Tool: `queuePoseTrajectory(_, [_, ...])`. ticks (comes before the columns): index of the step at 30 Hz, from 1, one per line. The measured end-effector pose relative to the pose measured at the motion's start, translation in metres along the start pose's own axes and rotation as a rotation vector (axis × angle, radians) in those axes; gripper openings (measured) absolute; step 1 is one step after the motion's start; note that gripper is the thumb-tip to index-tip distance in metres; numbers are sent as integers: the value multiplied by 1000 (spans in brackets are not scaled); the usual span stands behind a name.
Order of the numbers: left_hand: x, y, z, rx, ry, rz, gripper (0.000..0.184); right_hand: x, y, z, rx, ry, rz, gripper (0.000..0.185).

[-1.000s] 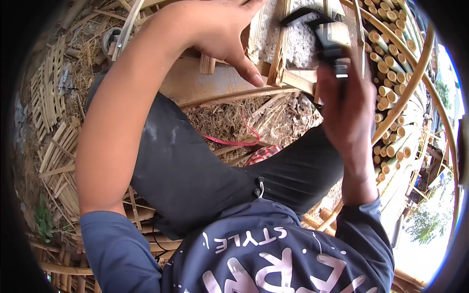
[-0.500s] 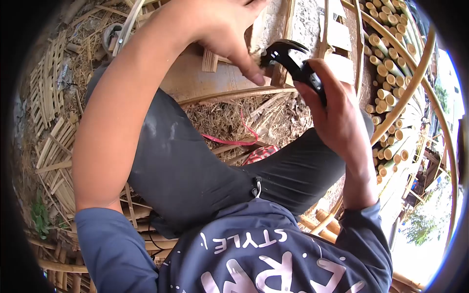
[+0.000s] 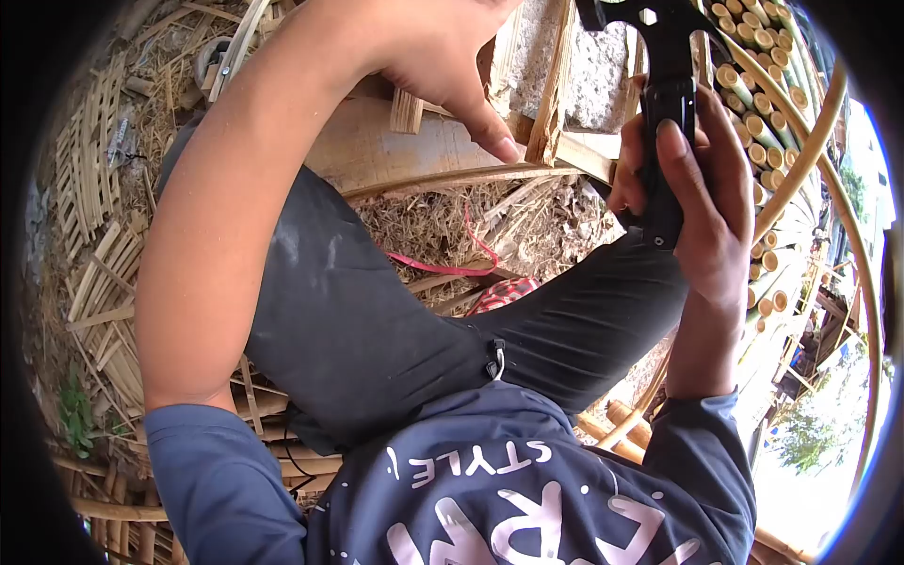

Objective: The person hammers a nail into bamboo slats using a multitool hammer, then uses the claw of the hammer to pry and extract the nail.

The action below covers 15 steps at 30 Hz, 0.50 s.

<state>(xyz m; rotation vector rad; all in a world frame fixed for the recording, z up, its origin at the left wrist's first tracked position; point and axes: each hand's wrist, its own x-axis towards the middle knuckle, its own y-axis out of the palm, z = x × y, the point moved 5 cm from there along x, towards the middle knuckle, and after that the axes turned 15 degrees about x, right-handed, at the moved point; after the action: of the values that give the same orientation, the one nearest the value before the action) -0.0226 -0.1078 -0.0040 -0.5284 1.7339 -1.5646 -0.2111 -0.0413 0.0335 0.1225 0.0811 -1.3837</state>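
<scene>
My right hand (image 3: 702, 193) is wrapped round the handle of a black hammer-type multitool (image 3: 670, 56). The tool stands raised, its head at the top edge of the view. My left hand (image 3: 443, 71) reaches over the wooden board at the upper middle, thumb stretched out and apart from the other fingers, which are partly cut off by the top edge. The thumb is close to an upright wooden strip (image 3: 553, 99). Whether the left fingers touch the wood is hidden. A curved wooden board (image 3: 377, 155) lies below the left hand.
A stack of cut bamboo poles (image 3: 767, 104) fills the upper right, with a long curved bamboo pole (image 3: 800, 165) across it. Woven bamboo pieces (image 3: 89, 160) lie at left. Between my legs are straw, a pink ribbon (image 3: 443, 270) and a red checked cloth (image 3: 504, 294).
My right hand has moved up and right with the multitool, away from the wooden strip and my left hand. The tool's head has swung upward. My left hand has barely moved.
</scene>
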Motion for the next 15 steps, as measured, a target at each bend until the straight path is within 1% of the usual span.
queuePoseTrajectory(1, [1,1,0,24,-5,-21,158,-2,-3,-6,-89,-39,-14,33])
queuePoseTrajectory(3, [1,1,0,34,-11,-7,158,-6,-6,-9,-424,-65,169,42])
queuePoseTrajectory(4, [1,1,0,38,-14,1,158,-10,-6,-11,-372,17,140,45])
queuePoseTrajectory(7, [2,-2,-3,57,-26,32,158,-9,-10,-8,-590,36,78,47])
queuePoseTrajectory(10, [-1,-9,-4,18,-28,78,158,-4,-17,-18,-557,-184,73,48])
queuePoseTrajectory(12, [-5,-17,-2,-75,1,89,158,-4,-15,-14,-534,-264,24,48])
queuePoseTrajectory(14, [-3,-15,0,-116,27,53,158,-6,-6,-4,-482,-255,-93,47])
queuePoseTrajectory(15, [-2,-11,0,-94,24,42,158,-5,-4,-6,-555,-202,-22,47])
